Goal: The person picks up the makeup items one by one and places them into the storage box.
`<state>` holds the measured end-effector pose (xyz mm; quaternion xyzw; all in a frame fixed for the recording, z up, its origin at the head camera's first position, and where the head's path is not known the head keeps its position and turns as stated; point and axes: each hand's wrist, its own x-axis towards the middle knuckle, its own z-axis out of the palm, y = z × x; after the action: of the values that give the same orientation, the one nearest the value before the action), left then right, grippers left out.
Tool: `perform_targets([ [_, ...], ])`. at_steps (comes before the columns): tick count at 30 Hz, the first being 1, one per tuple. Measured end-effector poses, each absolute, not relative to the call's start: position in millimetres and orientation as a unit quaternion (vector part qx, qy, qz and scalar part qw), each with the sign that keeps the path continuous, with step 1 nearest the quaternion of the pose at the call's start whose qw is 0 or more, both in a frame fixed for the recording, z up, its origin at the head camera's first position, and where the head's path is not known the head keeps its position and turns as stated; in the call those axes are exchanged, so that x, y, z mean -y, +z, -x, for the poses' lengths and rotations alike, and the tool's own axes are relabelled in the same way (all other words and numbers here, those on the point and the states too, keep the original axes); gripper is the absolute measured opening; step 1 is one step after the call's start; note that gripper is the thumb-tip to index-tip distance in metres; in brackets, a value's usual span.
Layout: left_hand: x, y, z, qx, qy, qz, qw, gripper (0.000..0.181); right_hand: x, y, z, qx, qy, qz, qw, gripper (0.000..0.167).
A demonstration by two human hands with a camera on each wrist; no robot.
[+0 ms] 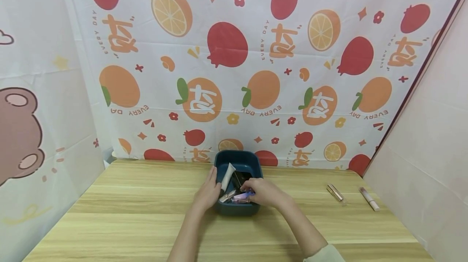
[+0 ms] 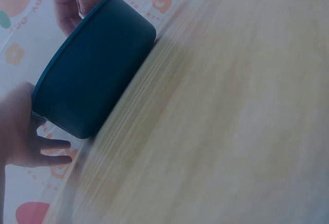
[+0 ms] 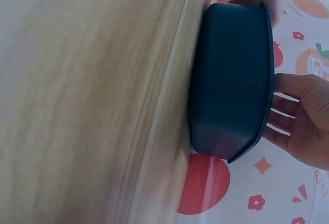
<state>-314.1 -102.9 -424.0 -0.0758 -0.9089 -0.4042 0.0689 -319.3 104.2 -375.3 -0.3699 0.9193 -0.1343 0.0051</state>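
A dark teal bin [image 1: 239,210] stands on the table near the patterned backdrop. Flat along its left side rests my left hand [image 1: 207,192], fingers extended; the left wrist view shows that hand [image 2: 23,131] with straight fingers apart. My right hand [image 1: 264,192] reaches over the right rim, fingertips down among the contents beside a purple-blue item [image 1: 250,194]. Whether they pinch it is hidden, also in the right wrist view, where the bin wall [image 3: 231,80] covers the fingertips. Inside lie a white squeeze tube [image 1: 228,176], a black flat case [image 1: 239,177] and small cosmetic tubes [image 1: 228,196].
On the table's right side lie gold-and-clear slim tubes [image 1: 335,193] and a pinkish tube with a white end [image 1: 369,199]. The wood-grain table [image 1: 146,205] meets a fruit-print cloth [image 1: 226,91] at the back, with pale cloth walls at both sides.
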Motion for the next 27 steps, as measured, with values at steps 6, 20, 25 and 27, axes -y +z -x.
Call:
perform_targets([
  [6,103,-423,314,0.909,-0.404,0.076,0.065,0.056,-105,-376,319,-0.919,-0.140,0.370,0.005,0.022],
  [20,103,-423,313,0.910,-0.403,0.076,0.066,0.055,-115,-373,320,-0.910,-0.185,0.370,-0.009,0.019],
  [25,103,-423,313,0.909,-0.405,0.074,0.066,0.056,-121,-373,318,-0.911,-0.201,0.359,-0.015,0.019],
  [27,103,-424,314,0.909,-0.405,0.072,0.066,0.056,-124,-373,317,-0.912,-0.201,0.356,-0.024,0.018],
])
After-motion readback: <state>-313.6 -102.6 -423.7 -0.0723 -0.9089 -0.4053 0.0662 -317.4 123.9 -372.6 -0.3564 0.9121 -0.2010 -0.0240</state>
